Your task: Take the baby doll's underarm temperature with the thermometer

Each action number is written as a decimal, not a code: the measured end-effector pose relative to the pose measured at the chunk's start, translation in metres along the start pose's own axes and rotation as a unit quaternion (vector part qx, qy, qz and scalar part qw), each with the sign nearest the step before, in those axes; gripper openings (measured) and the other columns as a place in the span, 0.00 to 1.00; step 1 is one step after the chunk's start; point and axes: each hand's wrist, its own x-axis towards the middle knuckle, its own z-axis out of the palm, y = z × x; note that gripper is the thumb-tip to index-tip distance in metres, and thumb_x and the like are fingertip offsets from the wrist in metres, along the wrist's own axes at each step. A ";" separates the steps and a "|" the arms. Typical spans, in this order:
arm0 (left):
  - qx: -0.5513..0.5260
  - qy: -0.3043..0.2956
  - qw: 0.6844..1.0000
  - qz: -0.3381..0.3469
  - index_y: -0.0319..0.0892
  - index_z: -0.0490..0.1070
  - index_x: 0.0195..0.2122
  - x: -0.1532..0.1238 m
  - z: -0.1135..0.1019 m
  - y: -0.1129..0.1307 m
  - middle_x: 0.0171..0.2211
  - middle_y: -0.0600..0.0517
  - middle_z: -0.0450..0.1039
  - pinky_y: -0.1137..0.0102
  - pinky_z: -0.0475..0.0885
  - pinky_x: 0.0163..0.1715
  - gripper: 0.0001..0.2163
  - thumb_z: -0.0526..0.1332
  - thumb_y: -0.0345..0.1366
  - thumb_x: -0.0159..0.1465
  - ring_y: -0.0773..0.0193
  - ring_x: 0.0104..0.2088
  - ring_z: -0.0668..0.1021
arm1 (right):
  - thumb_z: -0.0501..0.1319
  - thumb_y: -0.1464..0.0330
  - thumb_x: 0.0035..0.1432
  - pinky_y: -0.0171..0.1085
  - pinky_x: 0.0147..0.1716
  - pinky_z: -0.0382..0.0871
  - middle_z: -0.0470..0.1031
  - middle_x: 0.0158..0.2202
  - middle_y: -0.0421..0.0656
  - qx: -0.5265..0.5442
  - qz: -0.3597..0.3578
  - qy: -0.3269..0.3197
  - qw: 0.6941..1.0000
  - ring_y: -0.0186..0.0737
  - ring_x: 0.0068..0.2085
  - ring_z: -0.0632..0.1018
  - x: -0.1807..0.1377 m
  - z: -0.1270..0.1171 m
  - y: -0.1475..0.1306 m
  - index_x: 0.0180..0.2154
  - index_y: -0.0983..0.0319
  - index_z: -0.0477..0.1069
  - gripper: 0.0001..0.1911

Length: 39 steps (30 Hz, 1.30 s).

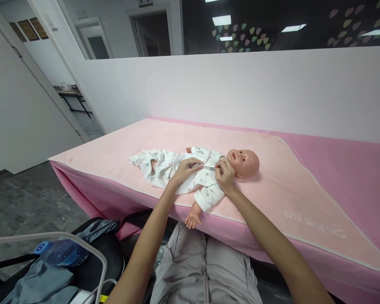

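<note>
A baby doll (248, 164) lies on its back across the pink-covered table, its head toward the right. It wears a white baby outfit (196, 182) with small coloured prints; one bare doll hand hangs over the near edge. My left hand (187, 169) pinches the front edge of the outfit at the doll's middle. Near the doll's neck, the fingers of my right hand (224, 175) are closed on the same edge. The cloth is stretched straight between both hands. My fingers cover part of the front opening.
A light pink mat (272, 202) lies over a darker pink cloth (351, 164). Behind the table stands a white half wall (228, 93) with glass above. At lower left, a black chair (110, 249) holds a water bottle (63, 252) and grey clothing (41, 283).
</note>
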 end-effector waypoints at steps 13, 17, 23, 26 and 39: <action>0.032 0.053 0.998 0.017 0.42 0.74 0.33 -0.002 0.005 0.000 0.35 0.51 0.76 0.70 0.68 0.39 0.08 0.62 0.40 0.57 0.63 0.38 0.76 | 0.49 0.79 0.49 0.34 0.28 0.60 0.66 0.23 0.41 -0.056 -0.065 0.005 0.996 0.36 0.27 0.67 -0.002 0.000 0.000 0.24 0.60 0.61 0.09; 0.049 0.078 0.996 -0.002 0.41 0.74 0.31 -0.002 0.007 -0.002 0.32 0.51 0.75 0.69 0.69 0.37 0.09 0.65 0.41 0.54 0.62 0.35 0.76 | 0.48 0.79 0.47 0.34 0.26 0.58 0.65 0.21 0.40 -0.060 -0.073 0.018 0.995 0.36 0.25 0.66 0.000 -0.001 -0.002 0.24 0.60 0.61 0.10; 0.082 0.067 0.994 -0.010 0.42 0.73 0.37 -0.007 0.005 0.004 0.37 0.49 0.75 0.66 0.70 0.42 0.13 0.66 0.40 0.52 0.60 0.40 0.75 | 0.47 0.79 0.45 0.35 0.25 0.56 0.65 0.21 0.40 -0.048 -0.063 0.026 0.997 0.36 0.24 0.66 -0.001 -0.002 -0.001 0.25 0.61 0.63 0.11; 0.104 0.028 0.994 -0.007 0.43 0.72 0.43 -0.014 -0.006 0.007 0.42 0.49 0.74 0.65 0.69 0.45 0.16 0.65 0.40 0.53 0.59 0.44 0.74 | 0.47 0.79 0.44 0.35 0.26 0.56 0.66 0.22 0.40 -0.047 -0.052 0.021 0.997 0.36 0.25 0.66 -0.003 -0.001 0.002 0.26 0.61 0.64 0.11; 0.136 0.049 0.990 -0.001 0.42 0.75 0.35 -0.050 -0.034 -0.006 0.40 0.48 0.75 0.64 0.67 0.47 0.11 0.57 0.42 0.61 0.60 0.43 0.75 | 0.47 0.78 0.44 0.35 0.26 0.56 0.64 0.20 0.40 -0.038 -0.009 0.000 0.999 0.36 0.24 0.65 0.000 -0.002 0.000 0.24 0.61 0.65 0.11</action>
